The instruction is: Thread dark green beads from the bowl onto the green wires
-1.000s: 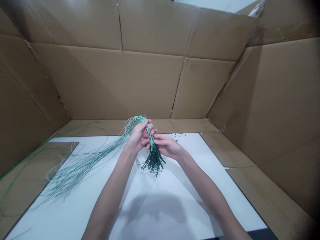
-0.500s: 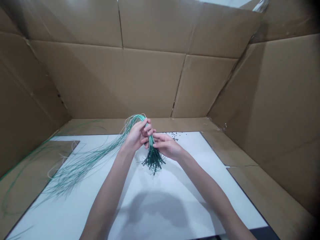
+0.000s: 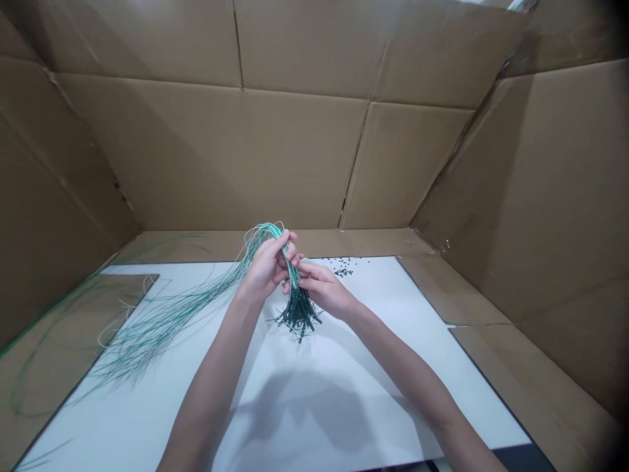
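Observation:
My left hand (image 3: 265,267) is closed around a bundle of thin green wires (image 3: 187,308) where the bundle bends over. The long loose ends fan out to the left over a white sheet (image 3: 314,406). The short ends hang down in a dark beaded cluster (image 3: 297,316) just above the sheet. My right hand (image 3: 322,287) pinches the same bundle just below the left hand, fingers pressed on the strands above the cluster.
Brown cardboard walls (image 3: 295,151) stand at the back and on both sides. A scatter of small black beads (image 3: 344,266) lies on the white sheet behind my right hand. Cardboard pieces (image 3: 496,341) overlap the sheet's right and left corners. A few stray wires (image 3: 59,321) lie at the left.
Both hands with the bundle have shifted slightly up and left in the picture; the grip on the wires is unchanged.

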Motion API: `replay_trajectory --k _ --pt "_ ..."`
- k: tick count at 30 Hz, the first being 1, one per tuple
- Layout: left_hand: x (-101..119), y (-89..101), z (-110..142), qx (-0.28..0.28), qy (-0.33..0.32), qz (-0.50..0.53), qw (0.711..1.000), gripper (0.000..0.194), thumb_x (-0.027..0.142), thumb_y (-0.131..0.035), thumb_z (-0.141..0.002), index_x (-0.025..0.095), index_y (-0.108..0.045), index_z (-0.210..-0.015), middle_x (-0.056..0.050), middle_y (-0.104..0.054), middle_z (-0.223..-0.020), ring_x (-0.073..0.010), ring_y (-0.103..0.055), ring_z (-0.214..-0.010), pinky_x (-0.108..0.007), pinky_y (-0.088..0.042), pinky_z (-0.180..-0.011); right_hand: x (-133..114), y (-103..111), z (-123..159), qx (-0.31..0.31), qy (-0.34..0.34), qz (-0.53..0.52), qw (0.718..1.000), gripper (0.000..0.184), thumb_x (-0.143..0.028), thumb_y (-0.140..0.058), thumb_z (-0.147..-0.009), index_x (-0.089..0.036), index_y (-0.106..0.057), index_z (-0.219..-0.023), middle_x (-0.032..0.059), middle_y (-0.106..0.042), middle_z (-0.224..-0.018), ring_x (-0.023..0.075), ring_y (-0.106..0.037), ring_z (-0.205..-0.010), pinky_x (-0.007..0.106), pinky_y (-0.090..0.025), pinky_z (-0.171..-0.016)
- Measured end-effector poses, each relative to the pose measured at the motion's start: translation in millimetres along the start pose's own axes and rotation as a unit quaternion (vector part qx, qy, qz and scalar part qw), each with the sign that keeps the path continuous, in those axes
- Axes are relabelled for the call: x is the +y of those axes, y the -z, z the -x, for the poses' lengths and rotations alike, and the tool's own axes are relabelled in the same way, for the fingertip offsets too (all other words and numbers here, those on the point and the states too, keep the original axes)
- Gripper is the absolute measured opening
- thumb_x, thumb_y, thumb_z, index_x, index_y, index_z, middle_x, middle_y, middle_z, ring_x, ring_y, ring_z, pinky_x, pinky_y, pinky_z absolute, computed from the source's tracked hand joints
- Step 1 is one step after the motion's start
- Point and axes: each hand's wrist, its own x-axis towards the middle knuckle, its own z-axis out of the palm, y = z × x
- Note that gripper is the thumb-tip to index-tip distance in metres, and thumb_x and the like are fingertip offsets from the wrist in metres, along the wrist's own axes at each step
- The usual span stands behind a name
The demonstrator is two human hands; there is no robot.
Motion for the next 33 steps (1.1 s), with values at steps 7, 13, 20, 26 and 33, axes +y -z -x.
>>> replay_trajectory --k 7,13,20,26,33 --pt "-2.6 3.9 -0.4 -0.017 0.005 -0.007 1.000 0.015 0.031 -0.050 -0.084 0.016 -0.052 -0.086 0.004 -0.047 -0.056 -0.0059 -0.042 -0.034 -0.012 -0.028 -0.022 -0.6 0.0 0.3 0.014 -0.012 -0.027 0.999 0.041 -0.009 -0.050 -0.057 -0.013 -0.059 -0.098 0.0045 -0.061 -0.088 0.0132 -0.055 -0.069 0.028 -0.039 -0.077" --pt "3.1 1.7 0.2 -0.038 0.002 0.053 0.998 0.021 0.020 -0.041 -0.089 0.013 -0.050 -0.072 0.007 -0.033 -0.042 -0.0047 -0.042 -0.036 -0.014 -0.048 -0.047 -12.2 -0.1 1.0 -0.035 -0.036 -0.036 0.998 0.041 -0.010 -0.049 -0.060 -0.011 -0.059 -0.100 0.0072 -0.061 -0.096 0.0169 -0.057 -0.083 0.031 -0.037 -0.087" --pt "4.6 6.8 4.3 -0.092 0.061 0.158 0.981 0.036 0.012 -0.022 -0.092 0.013 -0.047 -0.066 0.008 -0.027 -0.036 -0.0044 -0.035 -0.030 -0.017 -0.049 -0.058 -28.6 10.2 -11.5 -0.188 -0.154 -0.013 0.970 0.025 -0.027 -0.061 -0.077 -0.007 -0.060 -0.091 0.0122 -0.062 -0.091 0.0179 -0.058 -0.090 0.036 -0.036 -0.094" --pt "6.9 11.5 9.5 -0.082 0.074 0.241 0.964 0.035 0.013 -0.020 -0.093 0.013 -0.044 -0.067 0.010 -0.022 -0.035 -0.0035 -0.032 -0.030 -0.016 -0.047 -0.056 -1.5 -0.5 -13.3 -0.161 -0.134 -0.027 0.977 0.038 -0.043 -0.061 -0.078 -0.011 -0.051 -0.095 0.0069 -0.062 -0.078 0.0159 -0.060 -0.076 0.034 -0.046 -0.078" --pt "22.2 28.2 18.2 -0.028 0.058 0.071 0.995 0.023 0.018 -0.035 -0.090 0.010 -0.054 -0.078 0.003 -0.045 -0.050 -0.0113 -0.055 -0.055 -0.026 -0.050 -0.067 16.6 -19.1 -17.9 -0.073 -0.068 0.064 0.993 0.035 -0.048 -0.054 -0.079 -0.017 -0.044 -0.090 -0.0013 -0.054 -0.060 0.0122 -0.051 -0.051 0.025 -0.042 -0.053"
